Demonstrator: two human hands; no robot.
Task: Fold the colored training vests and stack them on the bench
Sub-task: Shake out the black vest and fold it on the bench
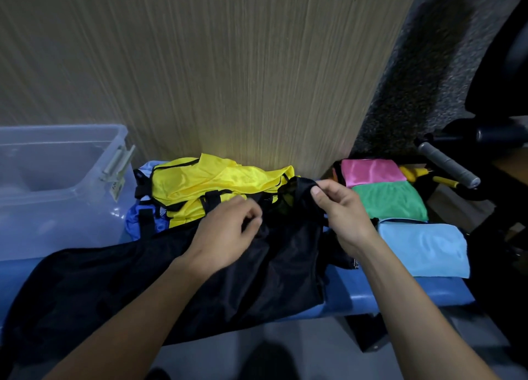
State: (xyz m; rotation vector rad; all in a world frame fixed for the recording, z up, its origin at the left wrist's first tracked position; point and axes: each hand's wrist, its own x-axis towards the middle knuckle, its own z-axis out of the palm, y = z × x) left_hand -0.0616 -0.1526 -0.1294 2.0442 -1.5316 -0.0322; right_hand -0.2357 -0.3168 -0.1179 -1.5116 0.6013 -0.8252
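Observation:
A black vest (114, 288) lies spread across the blue bench (371, 294), draping over its front edge. My left hand (228, 228) grips the vest's upper part with curled fingers. My right hand (340, 208) pinches a black strap of the same vest, lifted slightly. Behind it lies an unfolded yellow vest (205, 185) with black trim, on top of a blue vest (137, 222). At the right end of the bench lie folded vests: pink (371, 171), green (391, 199) and light blue (423, 248).
A clear plastic bin (57, 185) stands on the bench at the left. A wood-grain wall (228, 65) rises right behind the bench. Black gym equipment with a grey padded handle (448, 165) stands at the right.

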